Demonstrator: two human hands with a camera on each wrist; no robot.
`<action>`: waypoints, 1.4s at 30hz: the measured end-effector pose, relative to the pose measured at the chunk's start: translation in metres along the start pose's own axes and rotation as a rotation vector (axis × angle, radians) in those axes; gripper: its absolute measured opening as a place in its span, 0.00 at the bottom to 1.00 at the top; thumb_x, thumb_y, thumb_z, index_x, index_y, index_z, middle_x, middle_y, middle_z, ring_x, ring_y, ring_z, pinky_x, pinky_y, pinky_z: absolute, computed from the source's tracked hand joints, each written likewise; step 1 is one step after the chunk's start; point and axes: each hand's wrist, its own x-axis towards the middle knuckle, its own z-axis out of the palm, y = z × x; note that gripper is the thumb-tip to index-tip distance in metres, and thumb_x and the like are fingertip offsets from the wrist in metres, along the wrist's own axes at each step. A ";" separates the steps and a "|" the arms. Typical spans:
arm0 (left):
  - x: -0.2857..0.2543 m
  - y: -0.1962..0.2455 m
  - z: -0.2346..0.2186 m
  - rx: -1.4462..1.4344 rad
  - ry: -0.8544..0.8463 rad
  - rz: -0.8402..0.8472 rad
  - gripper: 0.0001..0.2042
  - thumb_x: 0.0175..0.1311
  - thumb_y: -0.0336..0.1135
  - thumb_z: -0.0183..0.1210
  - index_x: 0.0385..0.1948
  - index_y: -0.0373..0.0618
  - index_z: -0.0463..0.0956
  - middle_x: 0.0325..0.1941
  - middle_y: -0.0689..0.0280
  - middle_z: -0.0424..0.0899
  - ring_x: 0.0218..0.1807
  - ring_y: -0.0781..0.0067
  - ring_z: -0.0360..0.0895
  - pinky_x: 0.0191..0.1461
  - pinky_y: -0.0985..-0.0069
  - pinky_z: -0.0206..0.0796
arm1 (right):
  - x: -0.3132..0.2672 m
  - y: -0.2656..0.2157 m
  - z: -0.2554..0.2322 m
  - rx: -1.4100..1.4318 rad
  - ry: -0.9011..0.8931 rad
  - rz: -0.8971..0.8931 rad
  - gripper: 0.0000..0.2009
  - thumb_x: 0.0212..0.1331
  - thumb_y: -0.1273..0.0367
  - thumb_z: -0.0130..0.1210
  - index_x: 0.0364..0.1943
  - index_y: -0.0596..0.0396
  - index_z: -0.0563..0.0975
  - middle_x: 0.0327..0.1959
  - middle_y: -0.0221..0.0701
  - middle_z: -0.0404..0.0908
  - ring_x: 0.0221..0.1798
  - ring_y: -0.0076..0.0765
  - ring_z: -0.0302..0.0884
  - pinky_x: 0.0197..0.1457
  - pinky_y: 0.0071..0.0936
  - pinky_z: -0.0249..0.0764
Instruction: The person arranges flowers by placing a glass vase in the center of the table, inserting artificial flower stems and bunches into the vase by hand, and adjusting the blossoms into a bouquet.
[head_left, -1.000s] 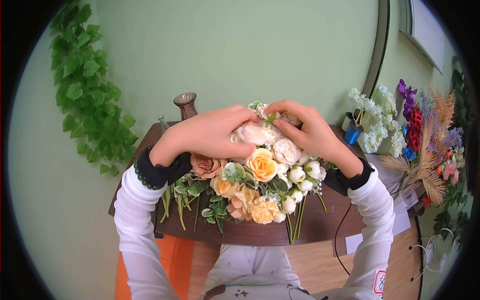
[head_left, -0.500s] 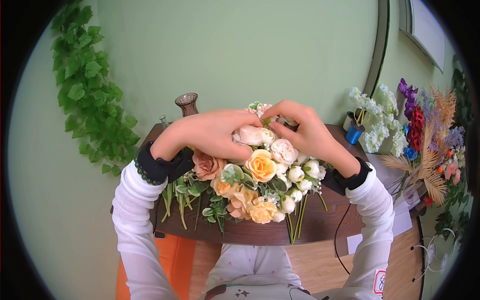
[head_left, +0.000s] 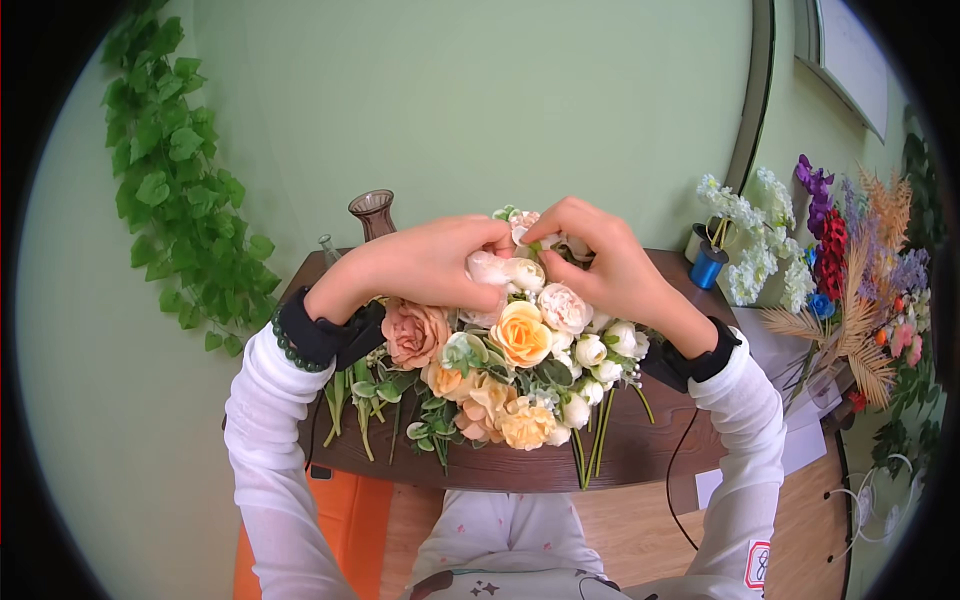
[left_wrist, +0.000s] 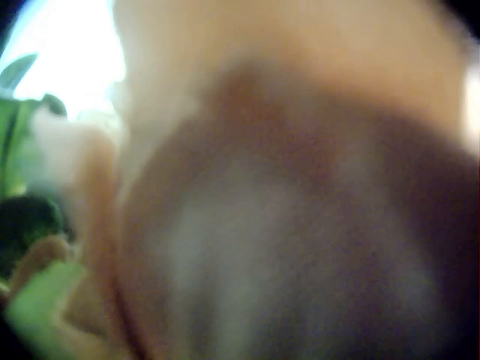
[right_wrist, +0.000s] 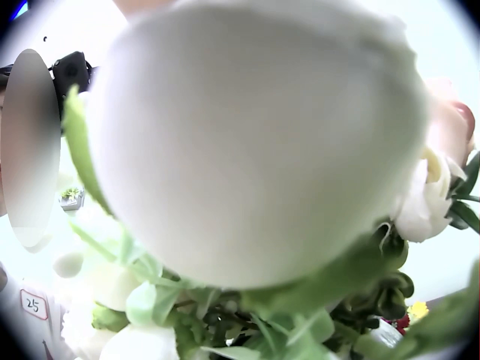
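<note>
A dense mass of artificial flowers lies on the dark wooden table (head_left: 640, 450), with an orange-yellow rose (head_left: 522, 334), a dusty pink rose (head_left: 415, 333) and white buds (head_left: 591, 350). The left hand (head_left: 425, 262) curls round pale pink blooms (head_left: 490, 268) at the top of the mass. Close beside it, the right hand (head_left: 610, 262) pinches a small green-and-white piece (head_left: 543, 243) between thumb and index finger. Skin and a blurred dark shape fill the left wrist view. A large white petal shape (right_wrist: 255, 142) covers most of the right wrist view, hiding the fingers.
A brown glass vase (head_left: 373, 212) and a small clear bottle (head_left: 328, 248) stand behind the left forearm. At the right are a blue spool (head_left: 707, 266), white blossoms (head_left: 752, 270) and colourful flowers (head_left: 832, 255). Cut stems (head_left: 362, 420) stick out over the table; an orange seat (head_left: 350, 530) is below.
The pale pink blooms by the left hand have turned and shifted slightly left. Both hands stay at the top of the flowers, with the fingertips slightly moved.
</note>
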 end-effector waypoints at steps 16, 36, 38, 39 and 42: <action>0.000 0.001 0.002 0.044 -0.009 -0.089 0.18 0.58 0.44 0.48 0.40 0.38 0.71 0.34 0.52 0.77 0.36 0.59 0.75 0.40 0.69 0.65 | -0.001 0.000 0.001 0.022 0.000 -0.023 0.07 0.50 0.76 0.53 0.36 0.55 0.75 0.34 0.33 0.75 0.38 0.37 0.74 0.38 0.29 0.70; 0.001 0.000 -0.001 -0.037 -0.037 -0.017 0.17 0.52 0.36 0.51 0.42 0.35 0.69 0.32 0.56 0.77 0.33 0.66 0.73 0.39 0.72 0.65 | 0.001 -0.001 0.004 0.013 -0.037 -0.036 0.09 0.49 0.76 0.55 0.36 0.53 0.78 0.33 0.33 0.77 0.38 0.40 0.73 0.41 0.32 0.70; 0.003 -0.004 0.001 -0.138 -0.001 -0.042 0.14 0.55 0.35 0.50 0.40 0.35 0.70 0.30 0.59 0.76 0.32 0.71 0.72 0.38 0.74 0.65 | 0.000 -0.001 0.004 0.015 -0.038 -0.033 0.09 0.49 0.76 0.55 0.36 0.53 0.78 0.33 0.33 0.77 0.38 0.40 0.73 0.41 0.32 0.70; 0.003 -0.004 0.000 -0.138 -0.001 -0.042 0.14 0.55 0.35 0.50 0.40 0.35 0.70 0.30 0.59 0.76 0.32 0.71 0.72 0.38 0.74 0.65 | 0.000 0.000 0.004 0.013 -0.035 -0.042 0.09 0.49 0.76 0.55 0.36 0.53 0.78 0.33 0.33 0.77 0.38 0.40 0.73 0.41 0.32 0.70; 0.002 -0.005 -0.002 -0.117 0.031 -0.055 0.08 0.59 0.30 0.49 0.37 0.36 0.70 0.27 0.68 0.74 0.31 0.82 0.67 0.36 0.80 0.63 | 0.000 0.000 0.004 0.005 -0.031 -0.041 0.09 0.49 0.76 0.55 0.36 0.53 0.78 0.33 0.33 0.76 0.38 0.40 0.73 0.41 0.32 0.70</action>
